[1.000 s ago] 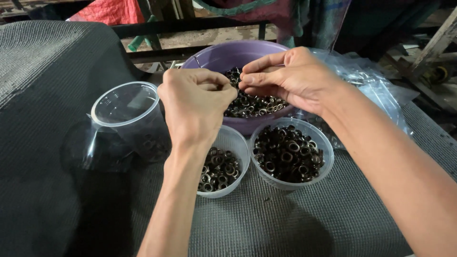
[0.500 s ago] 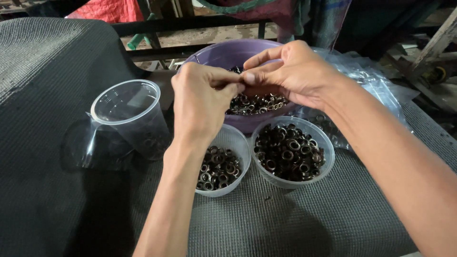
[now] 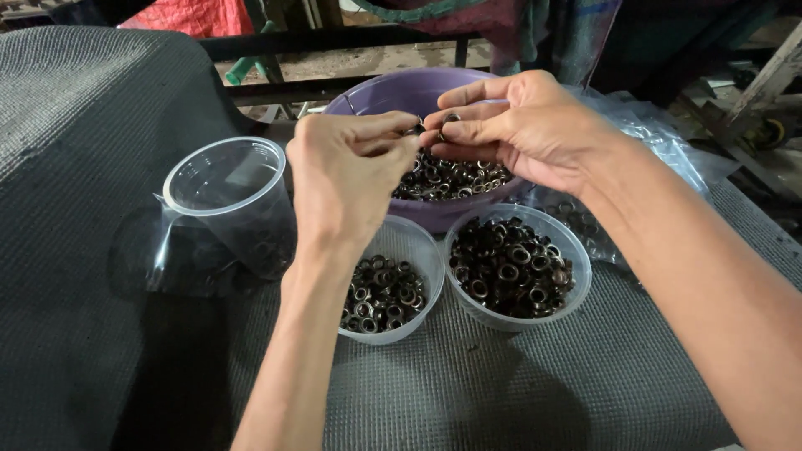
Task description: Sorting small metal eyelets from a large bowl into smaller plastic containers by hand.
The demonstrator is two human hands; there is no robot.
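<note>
My left hand [image 3: 347, 179] and my right hand [image 3: 522, 125] meet fingertip to fingertip above a purple bowl [image 3: 393, 92] holding several small dark metal eyelets [image 3: 451, 178]. My right hand pinches one eyelet ring [image 3: 451, 118] between thumb and forefinger. My left hand pinches another small dark piece [image 3: 415, 127] right against it. Below the hands stand two clear plastic cups: the left cup [image 3: 422, 250] with a shallow layer of eyelets, the right cup [image 3: 576, 250] nearly full of them.
A third clear cup [image 3: 230, 200] leans tilted at the left, with a few eyelets inside. A clear plastic bag [image 3: 660, 142] lies behind the right cup. Everything rests on a grey woven cloth [image 3: 75, 167]. Dark rails and coloured fabric cross the back.
Both hands have risen slightly above the purple bowl and the fingertips have come together. The tilted cup at the left has not moved.
</note>
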